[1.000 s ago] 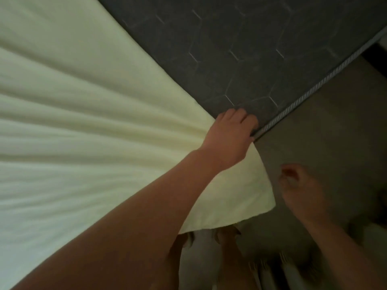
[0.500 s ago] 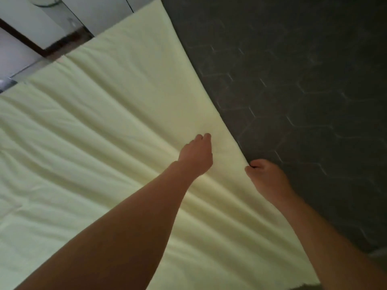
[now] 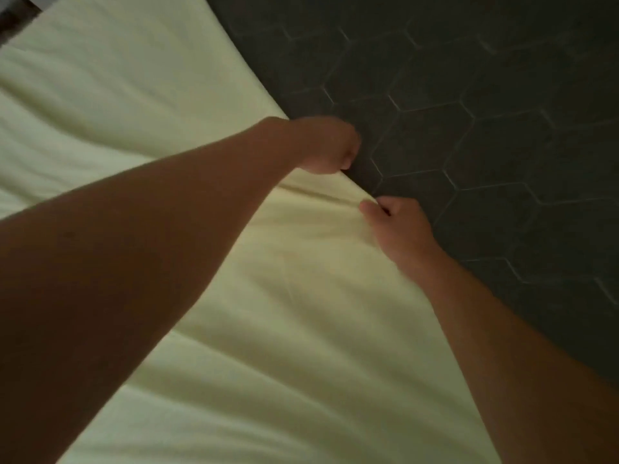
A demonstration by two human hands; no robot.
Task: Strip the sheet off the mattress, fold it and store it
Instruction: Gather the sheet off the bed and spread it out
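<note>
A pale yellow sheet [image 3: 140, 105] covers the left and lower part of the view, creased in long folds. To its right lies the bare dark grey mattress [image 3: 485, 135] with a hexagon quilt pattern. My left hand [image 3: 326, 145] is curled at the sheet's edge where it meets the mattress, gripping the fabric. A little nearer, my right hand [image 3: 397, 226] pinches the same edge, bunching a fold between the two hands. The fingertips of both hands are partly hidden by the cloth.
A strip of dark furniture or floor [image 3: 16, 11] shows at the top left corner beyond the sheet. The mattress surface stretches to the right edge of the view.
My left hand has moved right from the middle of the sheet to its edge and closed on it. My right hand keeps its pinch on the edge. The view has shifted closer.
</note>
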